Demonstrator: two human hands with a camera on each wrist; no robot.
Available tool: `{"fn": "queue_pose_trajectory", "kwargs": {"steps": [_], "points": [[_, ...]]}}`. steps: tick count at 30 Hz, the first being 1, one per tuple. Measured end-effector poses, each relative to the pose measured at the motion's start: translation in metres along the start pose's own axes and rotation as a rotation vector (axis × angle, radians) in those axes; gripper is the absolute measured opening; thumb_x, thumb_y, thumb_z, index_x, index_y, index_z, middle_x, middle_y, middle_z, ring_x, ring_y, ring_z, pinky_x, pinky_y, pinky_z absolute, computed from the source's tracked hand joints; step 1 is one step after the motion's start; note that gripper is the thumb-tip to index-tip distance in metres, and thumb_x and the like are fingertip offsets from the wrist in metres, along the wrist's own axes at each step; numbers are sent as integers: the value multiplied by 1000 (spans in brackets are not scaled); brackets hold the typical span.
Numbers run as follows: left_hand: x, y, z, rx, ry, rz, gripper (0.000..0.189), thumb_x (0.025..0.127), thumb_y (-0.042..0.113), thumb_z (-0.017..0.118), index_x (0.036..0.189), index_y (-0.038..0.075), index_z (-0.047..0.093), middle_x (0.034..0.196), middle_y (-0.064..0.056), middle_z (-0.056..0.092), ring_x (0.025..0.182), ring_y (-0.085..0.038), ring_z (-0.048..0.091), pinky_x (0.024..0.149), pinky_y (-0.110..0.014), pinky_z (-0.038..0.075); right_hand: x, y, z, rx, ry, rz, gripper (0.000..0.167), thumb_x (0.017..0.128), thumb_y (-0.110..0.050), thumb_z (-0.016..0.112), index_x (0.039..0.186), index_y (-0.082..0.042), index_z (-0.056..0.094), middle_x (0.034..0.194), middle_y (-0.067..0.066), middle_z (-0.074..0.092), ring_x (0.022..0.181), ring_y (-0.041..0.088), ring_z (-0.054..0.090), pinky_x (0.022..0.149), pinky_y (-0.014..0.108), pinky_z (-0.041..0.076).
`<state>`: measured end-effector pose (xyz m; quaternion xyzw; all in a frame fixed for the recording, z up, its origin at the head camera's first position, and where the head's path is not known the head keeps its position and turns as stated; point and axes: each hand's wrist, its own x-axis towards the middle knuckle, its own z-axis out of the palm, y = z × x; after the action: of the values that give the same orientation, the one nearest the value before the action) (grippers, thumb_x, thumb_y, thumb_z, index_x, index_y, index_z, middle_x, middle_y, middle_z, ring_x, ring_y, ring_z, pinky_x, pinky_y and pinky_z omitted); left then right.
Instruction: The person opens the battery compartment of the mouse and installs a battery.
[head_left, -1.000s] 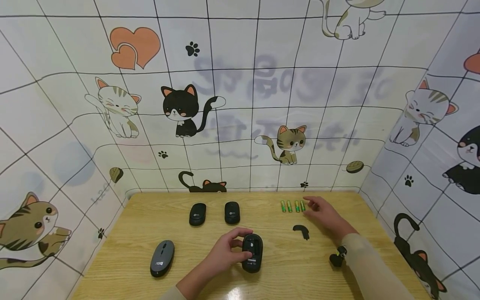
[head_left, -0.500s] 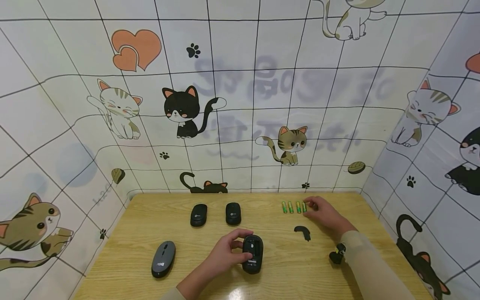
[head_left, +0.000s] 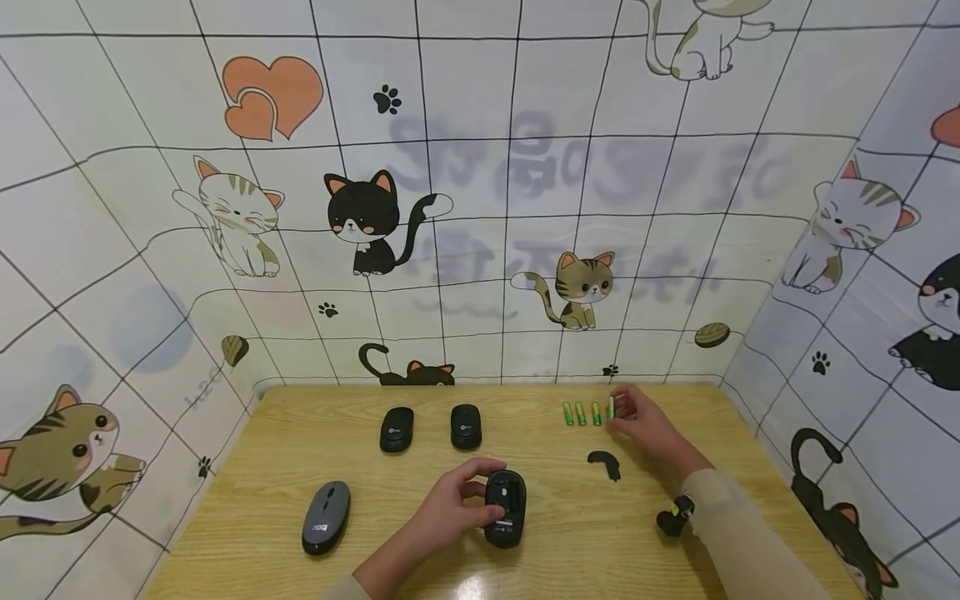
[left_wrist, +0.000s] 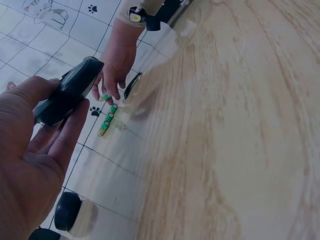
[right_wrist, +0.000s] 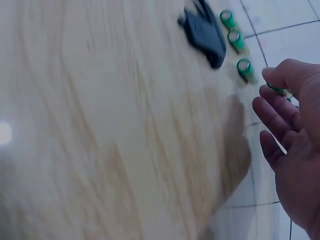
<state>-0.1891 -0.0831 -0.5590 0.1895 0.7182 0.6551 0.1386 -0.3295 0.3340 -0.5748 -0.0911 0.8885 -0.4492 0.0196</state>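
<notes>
My left hand (head_left: 456,504) grips a black computer mouse (head_left: 512,510) by its sides, with its underside facing up. In the left wrist view the mouse (left_wrist: 70,92) sits between thumb and fingers, raised off the wood. At the back right, my right hand (head_left: 651,427) pinches a green battery (head_left: 611,408) between thumb and fingertips. The right wrist view shows this battery (right_wrist: 281,91) partly hidden by the thumb. Just left of it, several matching batteries (head_left: 582,414) stand in a row. A curved black battery cover (head_left: 604,464) lies in front of them.
Two black mice (head_left: 396,430) rest at the back of the wooden table (head_left: 555,550), left of centre. A grey mouse (head_left: 326,517) lies at the front left. A cat-print cloth (head_left: 465,317) rises behind the table and along both sides.
My right hand has taken hold of the rightmost battery and lifted it slightly from the row. The left hand keeps the mouse in the same place.
</notes>
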Motion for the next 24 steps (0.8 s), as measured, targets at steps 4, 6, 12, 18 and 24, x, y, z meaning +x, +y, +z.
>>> {"fn": "queue_pose_trajectory", "kwargs": {"steps": [4, 6, 12, 18, 24], "points": [[1, 0, -1, -5, -1, -12, 61, 95, 3, 86, 152, 6, 63, 143, -10, 62, 112, -26, 73, 83, -29, 64, -4, -6, 2, 98, 6, 7, 57, 105, -2, 73, 154, 0, 44, 127, 23, 66, 109, 29, 63, 85, 32, 56], [1, 0, -1, -5, -1, -13, 61, 96, 3, 86, 152, 7, 63, 143, -10, 62, 112, -26, 73, 83, -29, 64, -5, -10, 3, 155, 6, 12, 60, 105, -1, 72, 156, 0, 41, 128, 26, 66, 110, 31, 67, 83, 31, 58], [2, 0, -1, 0, -7, -5, 61, 95, 3, 86, 152, 6, 63, 143, -11, 62, 111, -26, 73, 84, -28, 64, -10, -22, 8, 327, 0, 5, 62, 105, 2, 70, 158, -1, 37, 134, 34, 63, 109, 33, 73, 85, 38, 62], [2, 1, 0, -4, -12, -10, 61, 96, 4, 86, 152, 7, 63, 144, -10, 63, 112, -27, 73, 85, -29, 64, -19, -35, 16, 401, 9, -4, 55, 103, 8, 67, 151, -4, 43, 129, 36, 59, 98, 29, 73, 83, 37, 60], [3, 3, 1, -3, -10, -19, 60, 96, 4, 86, 152, 7, 63, 145, -10, 63, 113, -27, 73, 86, -29, 64, -28, -49, 28, 420, -18, -18, 49, 108, 2, 67, 152, -3, 45, 132, 34, 59, 102, 31, 74, 82, 35, 59]]}}
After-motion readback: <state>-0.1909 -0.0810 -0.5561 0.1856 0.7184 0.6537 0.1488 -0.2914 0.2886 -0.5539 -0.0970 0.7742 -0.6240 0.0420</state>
